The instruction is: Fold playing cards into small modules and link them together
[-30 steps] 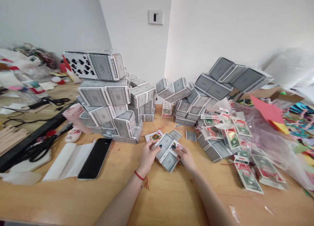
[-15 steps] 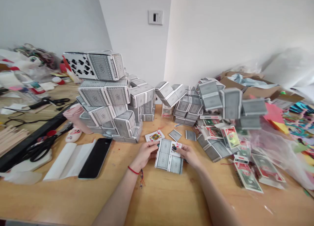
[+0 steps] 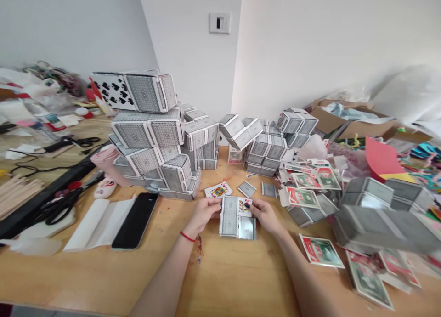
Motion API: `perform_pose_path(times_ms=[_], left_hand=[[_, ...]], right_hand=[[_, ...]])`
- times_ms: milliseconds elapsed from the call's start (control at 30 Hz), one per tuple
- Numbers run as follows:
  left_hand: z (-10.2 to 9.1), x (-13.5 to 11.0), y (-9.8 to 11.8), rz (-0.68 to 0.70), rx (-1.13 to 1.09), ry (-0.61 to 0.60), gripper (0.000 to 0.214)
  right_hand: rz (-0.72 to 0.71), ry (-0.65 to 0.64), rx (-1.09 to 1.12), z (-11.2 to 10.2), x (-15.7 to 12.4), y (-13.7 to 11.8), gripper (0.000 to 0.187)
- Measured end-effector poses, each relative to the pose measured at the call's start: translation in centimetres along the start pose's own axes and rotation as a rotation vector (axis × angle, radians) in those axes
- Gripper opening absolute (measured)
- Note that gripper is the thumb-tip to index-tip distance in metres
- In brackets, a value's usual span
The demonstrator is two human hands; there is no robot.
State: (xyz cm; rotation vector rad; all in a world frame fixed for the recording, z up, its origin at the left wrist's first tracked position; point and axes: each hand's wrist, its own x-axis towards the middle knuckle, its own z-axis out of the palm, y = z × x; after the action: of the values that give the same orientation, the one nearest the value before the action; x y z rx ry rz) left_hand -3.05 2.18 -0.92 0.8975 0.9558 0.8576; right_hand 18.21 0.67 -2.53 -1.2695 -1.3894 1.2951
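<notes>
Above the table's middle, my left hand [image 3: 204, 216] pinches the left edge of a playing-card block [image 3: 230, 219], thumb on the near face. My right hand [image 3: 265, 215] closes on its upper right edge. Grey patterned card backs cover most of the face, and one card at the upper right shows a picture side. Just beyond lie a face-up queen-like card [image 3: 218, 189] and two loose folded cards, one tilted [image 3: 247, 189] and one squarer [image 3: 269, 189]. The fingers behind the block are hidden.
A tall stack of card blocks [image 3: 148, 133] stands left, a lower stack [image 3: 267, 147] beyond. At right, blurred card blocks [image 3: 386, 227] lie over red-and-green card boxes [image 3: 322, 251]. A black phone [image 3: 135, 221], paper roll [image 3: 90, 225] and scissors [image 3: 57, 211] lie left.
At the right, card blocks have toppled from the stack toward the near right, shifting card boxes with them. Both my hands keep hold of the card block, which has barely moved.
</notes>
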Motion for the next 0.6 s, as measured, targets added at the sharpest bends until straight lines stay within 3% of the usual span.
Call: perform_pose_path(times_ms=[600], left_hand=[[0.12,-0.18,0.61,-0.029,-0.005,-0.015,0.029]], right_hand=[[0.114,-0.007,0.143,-0.60,0.51,0.99,0.031]])
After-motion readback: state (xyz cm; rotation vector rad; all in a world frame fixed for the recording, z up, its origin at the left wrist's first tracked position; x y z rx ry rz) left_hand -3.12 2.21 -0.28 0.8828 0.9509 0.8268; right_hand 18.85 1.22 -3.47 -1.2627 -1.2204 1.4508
